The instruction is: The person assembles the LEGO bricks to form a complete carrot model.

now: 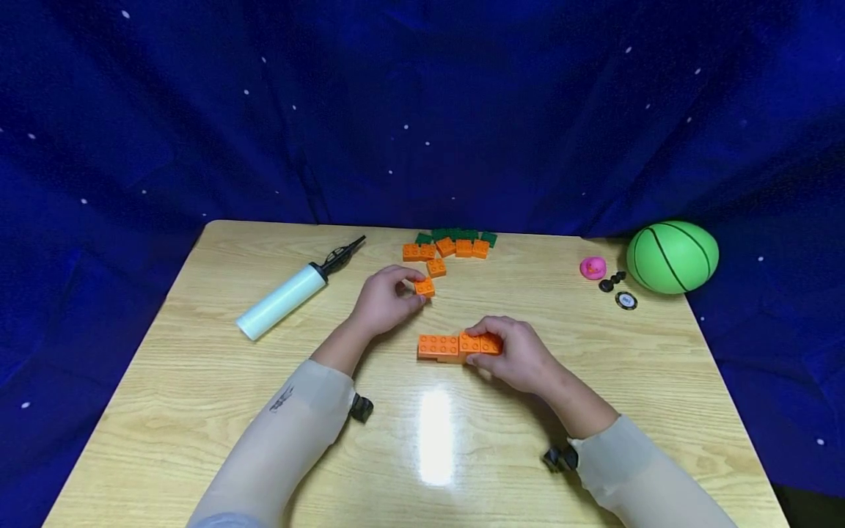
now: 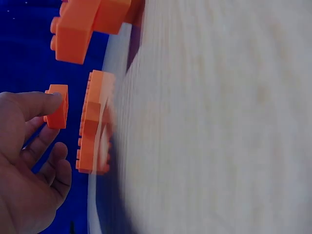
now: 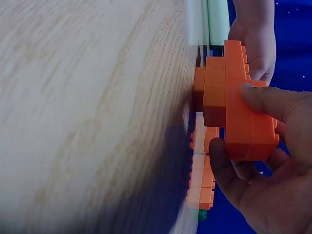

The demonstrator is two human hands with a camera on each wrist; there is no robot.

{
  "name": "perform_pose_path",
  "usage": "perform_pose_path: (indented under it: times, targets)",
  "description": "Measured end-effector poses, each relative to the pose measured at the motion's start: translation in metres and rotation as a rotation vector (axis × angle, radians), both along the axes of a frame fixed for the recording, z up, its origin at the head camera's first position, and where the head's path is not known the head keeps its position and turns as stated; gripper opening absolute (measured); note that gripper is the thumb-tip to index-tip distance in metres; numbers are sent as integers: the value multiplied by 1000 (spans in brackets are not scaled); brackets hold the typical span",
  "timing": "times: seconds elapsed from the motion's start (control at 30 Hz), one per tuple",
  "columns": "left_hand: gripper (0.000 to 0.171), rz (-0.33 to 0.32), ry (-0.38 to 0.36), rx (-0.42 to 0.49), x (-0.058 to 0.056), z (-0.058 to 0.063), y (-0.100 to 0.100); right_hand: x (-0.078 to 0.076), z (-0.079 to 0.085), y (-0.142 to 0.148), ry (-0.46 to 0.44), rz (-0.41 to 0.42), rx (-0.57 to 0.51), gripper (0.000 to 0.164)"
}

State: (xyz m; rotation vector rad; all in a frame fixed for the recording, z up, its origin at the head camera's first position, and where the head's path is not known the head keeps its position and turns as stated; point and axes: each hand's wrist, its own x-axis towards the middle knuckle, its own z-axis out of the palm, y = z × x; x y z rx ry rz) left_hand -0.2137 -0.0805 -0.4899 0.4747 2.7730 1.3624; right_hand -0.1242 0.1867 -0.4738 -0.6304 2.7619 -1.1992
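Between thumb and fingers, my left hand (image 1: 386,299) pinches a small orange toy brick (image 1: 425,287). In the left wrist view that brick (image 2: 57,106) is held clear of the table. My right hand (image 1: 518,354) grips the right end of a joined orange brick assembly (image 1: 439,346). Stacked layers of the assembly (image 3: 236,102) show in the right wrist view, the thumb on one side and fingers on the other. Just beyond my left hand lies another loose orange brick (image 1: 436,268).
More orange bricks (image 1: 464,248) and several green bricks (image 1: 455,235) lie at the table's back. A pale hand pump (image 1: 282,301) lies at left. At right are a green ball (image 1: 672,257), a pink toy (image 1: 593,268), a black object (image 1: 607,284) and a round chip (image 1: 626,301).
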Motion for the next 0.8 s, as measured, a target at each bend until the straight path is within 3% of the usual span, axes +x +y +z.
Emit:
perform_pose_path:
  times: [0.8]
  targets:
    - [27, -151, -12, 116, 42, 12, 1, 0, 0, 0, 18, 0, 10, 34]
